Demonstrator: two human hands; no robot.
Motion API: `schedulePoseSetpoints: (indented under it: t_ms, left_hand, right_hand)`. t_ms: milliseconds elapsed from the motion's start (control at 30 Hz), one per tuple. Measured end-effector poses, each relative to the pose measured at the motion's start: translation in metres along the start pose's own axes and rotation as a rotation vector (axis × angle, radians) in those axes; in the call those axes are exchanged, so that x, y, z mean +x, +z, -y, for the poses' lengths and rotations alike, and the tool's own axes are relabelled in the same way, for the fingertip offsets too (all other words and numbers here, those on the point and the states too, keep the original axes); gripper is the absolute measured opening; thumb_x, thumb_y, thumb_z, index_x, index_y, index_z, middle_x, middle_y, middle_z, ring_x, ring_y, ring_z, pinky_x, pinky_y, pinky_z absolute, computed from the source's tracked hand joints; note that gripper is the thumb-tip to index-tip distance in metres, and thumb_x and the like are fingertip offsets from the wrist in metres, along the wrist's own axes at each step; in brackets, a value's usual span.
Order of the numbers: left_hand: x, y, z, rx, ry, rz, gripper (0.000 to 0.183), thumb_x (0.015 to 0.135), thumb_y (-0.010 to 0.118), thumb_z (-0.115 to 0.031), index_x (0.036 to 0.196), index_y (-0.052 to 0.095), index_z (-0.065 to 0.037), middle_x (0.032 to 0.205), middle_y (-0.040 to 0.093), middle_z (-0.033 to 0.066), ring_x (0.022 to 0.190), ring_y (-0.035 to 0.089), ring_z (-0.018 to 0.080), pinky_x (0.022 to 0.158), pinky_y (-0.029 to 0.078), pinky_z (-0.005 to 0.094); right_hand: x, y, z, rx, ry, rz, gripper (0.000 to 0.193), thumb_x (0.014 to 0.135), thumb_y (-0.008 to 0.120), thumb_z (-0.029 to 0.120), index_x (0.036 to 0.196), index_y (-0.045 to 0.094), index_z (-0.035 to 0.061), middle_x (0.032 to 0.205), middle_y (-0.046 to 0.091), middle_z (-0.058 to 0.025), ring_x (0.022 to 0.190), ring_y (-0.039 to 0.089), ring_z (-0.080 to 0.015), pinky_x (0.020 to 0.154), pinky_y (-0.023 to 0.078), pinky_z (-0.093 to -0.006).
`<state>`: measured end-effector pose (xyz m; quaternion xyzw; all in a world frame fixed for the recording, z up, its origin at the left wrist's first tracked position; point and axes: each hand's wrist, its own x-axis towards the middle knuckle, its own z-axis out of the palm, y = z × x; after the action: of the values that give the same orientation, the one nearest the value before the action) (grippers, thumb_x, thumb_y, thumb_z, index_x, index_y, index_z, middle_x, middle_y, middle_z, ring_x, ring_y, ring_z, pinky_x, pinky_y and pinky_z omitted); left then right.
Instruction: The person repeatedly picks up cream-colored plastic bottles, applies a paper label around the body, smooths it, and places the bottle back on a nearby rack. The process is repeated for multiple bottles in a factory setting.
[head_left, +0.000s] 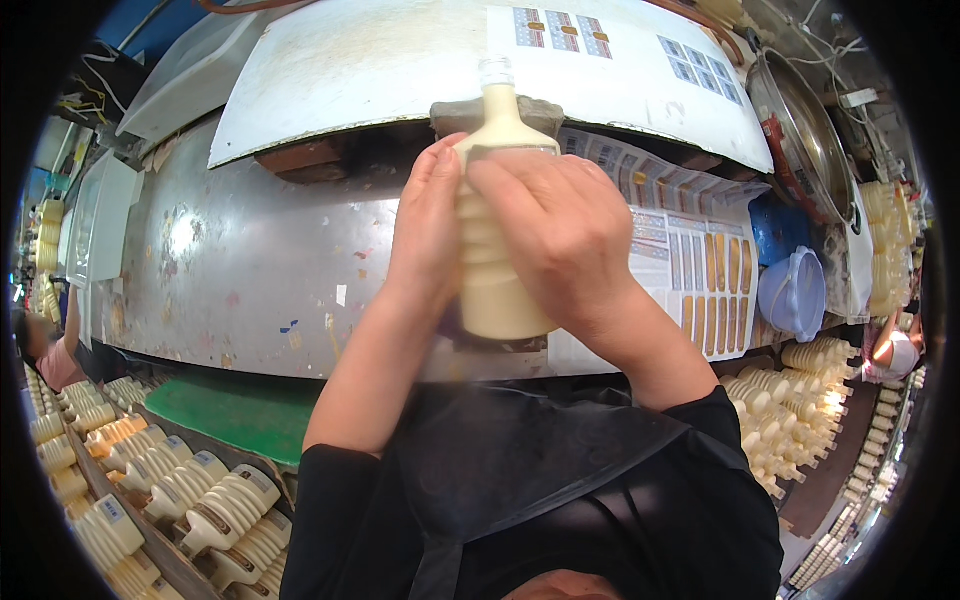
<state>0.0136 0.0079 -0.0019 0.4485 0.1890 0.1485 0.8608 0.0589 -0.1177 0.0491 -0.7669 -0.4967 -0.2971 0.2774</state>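
Note:
A cream-coloured bottle [500, 308] with ridged sides and a clear threaded neck lies in front of me, its neck pointing away. My left hand [428, 225] is closed against the bottle's left side, thumb and fingers near the shoulder. Over the bottle's upper right side, my right hand [575, 222] has its fingers bent and pressed down on it. A greyish strip [515, 151] shows at the shoulder beside these fingers; most of it is hidden. Below the neck sits a grey-brown block [455, 116]. Label sheets [712, 262] with gold and blue strips lie right of my right hand.
A white board [370, 60] with small stickers spans the far side of the metal table [260, 250]. To the right stand a lidded blue tub [795, 292] and a metal basin [795, 130]. Many similar bottles [235, 505] fill both lower sides. Another person [62, 365] is at far left.

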Motion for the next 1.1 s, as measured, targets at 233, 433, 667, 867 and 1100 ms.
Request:
schedulePoseSetpoints:
  t_ms: [233,433,667,867,1100]
  left_hand:
    - [-0.011,-0.012,0.004,-0.107,-0.07,-0.04,0.04,0.111,0.044,-0.03,0.142,0.049,-0.005,0.131,0.058,0.013,0.117,0.059,0.0206,0.102,0.049,0.0368]
    - [-0.044,-0.009,0.012,1.094,0.507,0.072,0.073,0.097,0.063,-0.033,0.158,0.031,-0.01,0.148,0.039,0.0265,0.129,0.051,0.0431,0.109,0.043,0.0474]
    - [-0.04,-0.011,0.015,0.912,0.367,0.104,0.088,0.091,0.067,-0.028,0.162,0.019,-0.006,0.145,0.042,0.0289,0.13,0.051,0.0436,0.11,0.042,0.0471]
    - [-0.041,-0.012,0.02,0.744,0.251,0.065,0.095,0.088,0.07,-0.024,0.162,0.015,-0.002,0.15,0.041,0.0276,0.138,0.048,0.0384,0.114,0.04,0.0441]
    - [-0.044,-0.008,0.005,0.678,0.186,0.08,0.102,0.083,0.078,-0.021,0.16,0.016,0.004,0.147,0.05,0.0264,0.13,0.058,0.036,0.107,0.048,0.0411]
  right_hand:
    - [0.017,0.001,0.0,0.163,0.169,0.192,0.021,0.083,0.071,0.008,0.104,0.072,0.0077,0.085,0.072,-0.0117,0.075,0.071,-0.03,0.066,0.055,-0.0358]
    - [0.027,0.02,-0.049,0.618,0.641,-0.203,0.034,0.095,0.057,0.015,0.126,0.055,-0.0001,0.11,0.07,-0.0224,0.098,0.07,-0.0355,0.087,0.055,-0.0404]
    - [-0.013,0.04,-0.065,0.449,0.701,-0.192,0.042,0.1,0.052,0.018,0.138,0.049,-0.0008,0.131,0.061,-0.0253,0.121,0.06,-0.0382,0.105,0.045,-0.0451]
    - [-0.02,0.041,-0.076,0.49,0.638,-0.263,0.042,0.098,0.056,0.015,0.135,0.049,-0.0038,0.129,0.06,-0.0263,0.12,0.06,-0.0367,0.105,0.045,-0.0435]
    - [-0.003,0.029,-0.069,0.506,0.738,-0.163,0.04,0.096,0.057,0.012,0.132,0.047,-0.0035,0.128,0.059,-0.0274,0.119,0.06,-0.0352,0.104,0.046,-0.0421]
